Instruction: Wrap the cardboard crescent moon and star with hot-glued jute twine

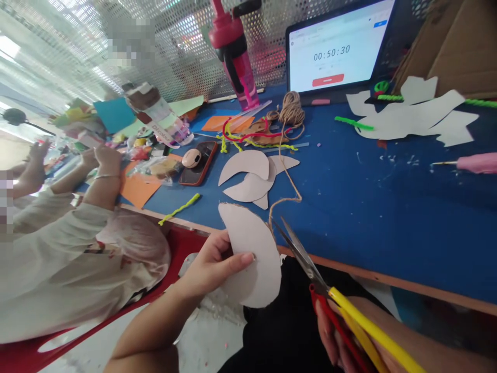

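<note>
While the left hand (209,264) clamps its middle, the cardboard crescent (260,259) points up toward the table (388,217); the right hand (326,326) grips scissors (298,256).

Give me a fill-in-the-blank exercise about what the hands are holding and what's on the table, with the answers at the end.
The left hand holds a crescent cut from ____.
The right hand grips scissors with yellow and ____ handles.
The tablet shows a timer reading ____.
The ball of jute twine rests on a table top coloured ____.

Missing words: cardboard; red; 00:50:30; blue.
</note>
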A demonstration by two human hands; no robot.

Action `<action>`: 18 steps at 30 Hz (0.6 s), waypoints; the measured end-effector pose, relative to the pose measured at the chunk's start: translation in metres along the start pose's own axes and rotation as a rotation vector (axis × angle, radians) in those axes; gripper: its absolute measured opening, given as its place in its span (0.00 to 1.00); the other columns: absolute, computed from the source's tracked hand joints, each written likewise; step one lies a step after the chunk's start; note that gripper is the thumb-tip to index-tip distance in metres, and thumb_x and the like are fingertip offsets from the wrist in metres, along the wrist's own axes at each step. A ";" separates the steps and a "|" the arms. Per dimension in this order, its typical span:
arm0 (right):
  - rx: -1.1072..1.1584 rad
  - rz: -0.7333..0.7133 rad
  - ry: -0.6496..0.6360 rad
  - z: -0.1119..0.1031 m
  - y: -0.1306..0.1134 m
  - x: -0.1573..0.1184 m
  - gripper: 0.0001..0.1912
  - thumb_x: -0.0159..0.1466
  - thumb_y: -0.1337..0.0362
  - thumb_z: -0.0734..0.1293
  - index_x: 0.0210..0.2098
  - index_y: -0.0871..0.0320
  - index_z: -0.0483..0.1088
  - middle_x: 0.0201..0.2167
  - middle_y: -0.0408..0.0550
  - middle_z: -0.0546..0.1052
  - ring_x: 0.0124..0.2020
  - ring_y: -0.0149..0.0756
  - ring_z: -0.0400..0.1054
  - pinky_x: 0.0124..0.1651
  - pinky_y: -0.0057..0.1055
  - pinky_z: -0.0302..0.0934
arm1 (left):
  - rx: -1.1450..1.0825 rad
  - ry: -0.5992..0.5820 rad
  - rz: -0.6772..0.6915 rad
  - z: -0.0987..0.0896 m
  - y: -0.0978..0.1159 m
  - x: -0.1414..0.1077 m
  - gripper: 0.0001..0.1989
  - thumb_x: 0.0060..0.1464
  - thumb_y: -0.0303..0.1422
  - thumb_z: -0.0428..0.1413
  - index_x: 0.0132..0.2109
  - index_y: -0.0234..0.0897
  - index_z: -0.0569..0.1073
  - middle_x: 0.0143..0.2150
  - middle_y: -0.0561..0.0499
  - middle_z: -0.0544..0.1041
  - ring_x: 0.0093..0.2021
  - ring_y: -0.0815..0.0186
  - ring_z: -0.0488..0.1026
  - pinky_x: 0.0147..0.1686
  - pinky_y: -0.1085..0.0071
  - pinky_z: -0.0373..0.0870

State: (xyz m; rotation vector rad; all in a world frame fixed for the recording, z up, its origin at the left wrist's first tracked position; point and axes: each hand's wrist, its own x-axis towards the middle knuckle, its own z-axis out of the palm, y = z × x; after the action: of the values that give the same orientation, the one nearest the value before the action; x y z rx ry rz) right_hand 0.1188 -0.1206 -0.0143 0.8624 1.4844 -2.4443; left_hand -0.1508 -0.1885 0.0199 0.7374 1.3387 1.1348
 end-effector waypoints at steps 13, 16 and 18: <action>-0.305 -0.161 -0.201 0.001 -0.047 0.006 0.18 0.56 0.50 0.69 0.38 0.55 0.66 0.34 0.46 0.69 0.33 0.32 0.61 0.38 0.33 0.64 | 0.091 0.042 -0.047 -0.006 -0.006 -0.021 0.15 0.50 0.36 0.65 0.44 0.36 0.78 0.39 0.46 0.82 0.33 0.64 0.78 0.31 0.76 0.73; -0.380 -0.214 -0.200 0.000 -0.047 0.010 0.14 0.61 0.52 0.65 0.39 0.55 0.65 0.31 0.44 0.68 0.30 0.31 0.60 0.33 0.30 0.62 | 0.091 0.034 -0.047 -0.006 -0.005 -0.022 0.14 0.50 0.36 0.65 0.44 0.36 0.78 0.38 0.46 0.82 0.33 0.65 0.77 0.31 0.76 0.73; -0.410 -0.233 -0.202 0.000 -0.044 0.013 0.14 0.64 0.51 0.62 0.39 0.55 0.65 0.30 0.44 0.67 0.29 0.30 0.60 0.31 0.29 0.61 | 0.081 0.033 -0.048 -0.006 -0.005 -0.021 0.13 0.50 0.35 0.65 0.44 0.36 0.78 0.38 0.47 0.82 0.33 0.65 0.77 0.31 0.76 0.73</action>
State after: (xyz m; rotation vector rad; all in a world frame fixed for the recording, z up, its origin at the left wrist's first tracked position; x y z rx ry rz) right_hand 0.0897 -0.0964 0.0121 0.3696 1.9938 -2.1623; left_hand -0.1525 -0.2110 0.0222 0.7439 1.4299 1.0636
